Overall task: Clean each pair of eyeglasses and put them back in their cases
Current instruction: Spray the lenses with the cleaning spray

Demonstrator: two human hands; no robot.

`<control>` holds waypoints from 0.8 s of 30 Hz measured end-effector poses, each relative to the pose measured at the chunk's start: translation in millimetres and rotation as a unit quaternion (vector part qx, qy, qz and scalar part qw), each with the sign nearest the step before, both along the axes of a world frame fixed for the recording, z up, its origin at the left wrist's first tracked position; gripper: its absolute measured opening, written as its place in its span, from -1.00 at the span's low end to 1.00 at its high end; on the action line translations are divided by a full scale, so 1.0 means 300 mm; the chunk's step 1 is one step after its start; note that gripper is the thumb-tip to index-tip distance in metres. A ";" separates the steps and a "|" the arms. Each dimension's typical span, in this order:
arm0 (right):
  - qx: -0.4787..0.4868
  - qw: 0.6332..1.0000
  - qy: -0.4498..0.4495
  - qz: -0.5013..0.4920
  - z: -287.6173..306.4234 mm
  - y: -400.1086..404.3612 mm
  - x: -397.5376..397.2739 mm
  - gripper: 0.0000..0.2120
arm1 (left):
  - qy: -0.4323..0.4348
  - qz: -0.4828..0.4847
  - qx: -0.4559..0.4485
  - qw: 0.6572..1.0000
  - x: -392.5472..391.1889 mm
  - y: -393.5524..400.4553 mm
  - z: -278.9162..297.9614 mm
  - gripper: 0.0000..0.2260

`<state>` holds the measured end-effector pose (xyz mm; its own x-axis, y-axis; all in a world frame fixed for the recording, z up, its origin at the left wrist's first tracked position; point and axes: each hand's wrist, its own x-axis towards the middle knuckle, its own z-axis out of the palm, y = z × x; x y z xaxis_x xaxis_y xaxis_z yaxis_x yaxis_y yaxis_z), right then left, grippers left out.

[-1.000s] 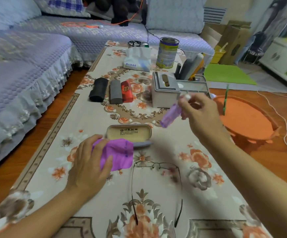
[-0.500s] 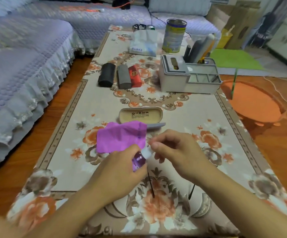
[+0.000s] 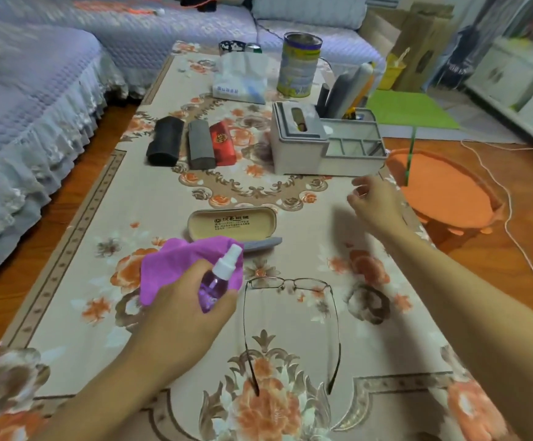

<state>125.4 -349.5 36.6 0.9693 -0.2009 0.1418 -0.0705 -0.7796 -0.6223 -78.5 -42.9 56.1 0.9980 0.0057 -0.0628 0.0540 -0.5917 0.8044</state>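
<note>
Gripping the purple spray bottle, left hand; right hand loosely curled, apparently empty, above the table

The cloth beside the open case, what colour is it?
Purple, the cloth, seen in the head view.

Table with floral cloth. On it — eyeglasses, open case, purple cloth. Far end — three closed cases, organizer, tin.
</note>
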 end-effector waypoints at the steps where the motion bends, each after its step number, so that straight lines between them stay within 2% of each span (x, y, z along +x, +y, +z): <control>1: -0.008 1.000 0.007 -0.018 -0.022 -0.018 0.050 -0.70 | -0.003 0.005 -0.015 1.000 0.009 -0.008 -0.003 -0.87; 4: -0.038 0.997 0.029 -0.058 -0.063 -0.057 0.168 -0.75 | 0.007 0.030 -0.090 0.996 0.018 -0.007 -0.026 -0.93; 7: -0.036 0.996 0.054 -0.067 -0.101 -0.058 0.224 -0.78 | 0.028 0.048 -0.162 0.985 0.016 0.009 -0.037 -0.89; 8: -0.023 0.996 0.058 -0.066 -0.112 -0.061 0.235 -0.75 | 0.037 0.048 -0.186 0.981 0.018 0.013 -0.036 -0.82; 10: 0.016 0.995 0.064 -0.068 -0.112 -0.056 0.231 -0.60 | 0.058 0.049 -0.233 0.970 0.025 0.025 -0.038 -0.56; 12: 0.031 0.995 0.048 -0.088 -0.067 -0.043 0.171 -0.50 | 0.068 0.039 -0.241 0.967 0.030 0.031 -0.045 -0.39; 14: 0.039 0.995 0.007 -0.086 0.014 -0.008 0.049 -0.64 | 0.060 0.010 -0.223 0.973 0.023 0.029 -0.053 -0.34; 16: 0.133 0.991 0.022 -0.024 0.095 0.043 -0.139 -0.87 | 0.041 -0.023 -0.216 0.975 0.000 0.012 -0.047 -0.37; 18: 0.235 0.963 0.092 0.098 0.161 0.091 -0.362 -0.83 | 0.023 -0.057 -0.212 0.975 -0.035 -0.023 -0.030 -0.36; 21: 0.322 0.904 0.157 0.232 0.197 0.161 -0.630 -0.72 | -0.004 -0.103 -0.202 0.974 -0.094 -0.105 -0.031 -0.31; 24: 0.421 0.879 0.113 0.194 0.149 0.217 -0.756 -0.67 | -0.015 -0.149 -0.171 0.974 -0.137 -0.197 -0.037 -0.37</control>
<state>-101.3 -284.4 81.3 0.9723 0.2097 -0.1036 -0.0970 -0.0415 -0.9944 -119.7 -102.0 44.9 0.9535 -0.3008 0.0185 -0.1052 -0.2746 0.9558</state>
